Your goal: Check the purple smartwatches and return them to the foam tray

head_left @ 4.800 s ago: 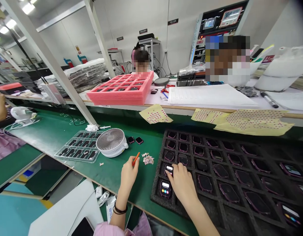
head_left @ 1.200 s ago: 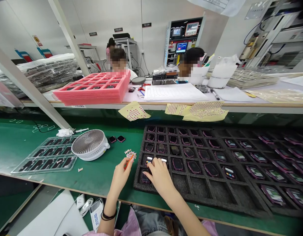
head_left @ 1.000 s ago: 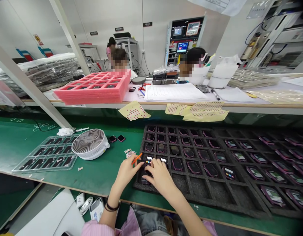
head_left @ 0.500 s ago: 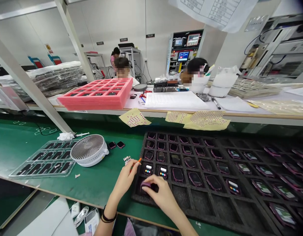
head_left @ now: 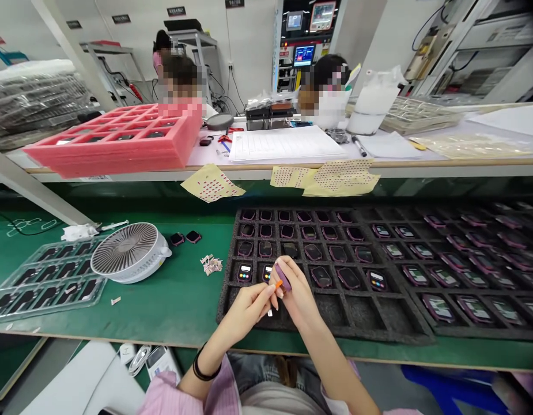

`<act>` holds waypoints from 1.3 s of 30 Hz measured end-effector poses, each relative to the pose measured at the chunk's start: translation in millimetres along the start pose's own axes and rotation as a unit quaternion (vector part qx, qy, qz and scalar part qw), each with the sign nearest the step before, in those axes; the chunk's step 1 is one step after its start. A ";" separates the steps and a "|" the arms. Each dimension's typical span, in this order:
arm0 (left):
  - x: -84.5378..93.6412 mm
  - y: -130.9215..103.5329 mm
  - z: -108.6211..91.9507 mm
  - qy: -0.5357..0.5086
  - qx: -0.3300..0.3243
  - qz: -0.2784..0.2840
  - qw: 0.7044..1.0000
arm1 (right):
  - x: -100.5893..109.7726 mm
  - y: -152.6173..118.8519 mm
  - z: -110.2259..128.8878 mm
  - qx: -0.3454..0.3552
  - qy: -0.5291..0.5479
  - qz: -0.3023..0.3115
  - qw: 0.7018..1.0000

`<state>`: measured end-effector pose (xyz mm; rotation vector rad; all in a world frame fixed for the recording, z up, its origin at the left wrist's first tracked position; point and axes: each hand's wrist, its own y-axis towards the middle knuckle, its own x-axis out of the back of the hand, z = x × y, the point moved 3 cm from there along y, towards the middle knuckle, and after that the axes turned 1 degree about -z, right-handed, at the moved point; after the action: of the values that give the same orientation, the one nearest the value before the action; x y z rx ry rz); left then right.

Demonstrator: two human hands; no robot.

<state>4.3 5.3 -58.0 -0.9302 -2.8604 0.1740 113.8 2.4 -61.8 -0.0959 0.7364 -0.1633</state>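
My right hand (head_left: 298,291) is closed around a purple-edged smartwatch case (head_left: 284,278), tilted up on its side. In my closed left hand (head_left: 253,301) is a thin tool with an orange tip (head_left: 278,284), its kind not clear. That tip meets the edge of the watch case. Both hands are close together over the front of a black foam tray (head_left: 370,323), whose compartments hold several purple-framed watches. Lit screens show on one watch (head_left: 244,272) at the left and another (head_left: 376,280) farther right. A small white piece (head_left: 270,313) shows below my fingers.
Left of the tray lie a pile of small pale pieces (head_left: 211,264), two watch cases (head_left: 185,237), a white fan (head_left: 130,253) and a clear plastic tray (head_left: 45,276) of black parts. A shelf edge (head_left: 257,170) bears a pink foam tray (head_left: 114,161) and papers. Two people sit beyond.
My right hand has lifted the watch case from the front left compartment. My left hand has come rightward to it with the orange-tipped tool. The view has tilted down.
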 end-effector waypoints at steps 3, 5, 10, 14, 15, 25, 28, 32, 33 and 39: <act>2.5 0.4 -0.1 0.000 -0.001 -0.012 1.000 | 0.1 -1.0 0.4 -0.002 -0.008 0.006 1.000; 3.3 -0.2 0.3 0.003 0.001 -0.018 1.000 | -0.7 -1.3 0.6 -0.005 -0.007 0.012 1.000; 1.9 -1.4 2.5 -0.004 0.009 -0.005 1.000 | -3.5 -1.2 -0.8 -0.015 0.019 0.025 0.999; 2.8 -1.3 2.8 -0.009 0.006 -0.006 1.000 | -4.0 -0.8 -2.2 -0.012 0.010 0.027 1.000; 3.5 -1.4 2.6 -0.010 0.005 -0.007 1.000 | -3.8 -0.7 -2.3 -0.012 0.009 0.028 0.999; 10.8 -3.3 3.4 -0.029 -0.005 0.001 1.000 | -4.2 -2.8 -8.3 -0.040 -0.031 0.033 0.998; 10.6 -2.3 6.5 -0.051 -0.012 -0.017 0.998 | -8.3 -1.8 -14.1 -0.081 0.053 0.025 0.995; 9.8 -0.9 12.8 -0.077 0.001 -0.042 0.996 | -6.6 2.1 -25.3 -0.098 0.089 -0.025 0.991; 8.8 -0.8 13.8 -0.086 0.005 -0.043 0.995 | -5.5 3.0 -30.7 -0.106 0.095 -0.039 0.989; 6.6 -1.2 9.3 -0.047 -0.026 -0.050 0.997 | -0.4 4.0 -61.2 -0.147 0.129 -0.088 0.977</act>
<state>-3.2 7.6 -66.4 -0.8055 -3.0044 0.1376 72.7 4.6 -107.2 -0.4285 1.0095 -0.2372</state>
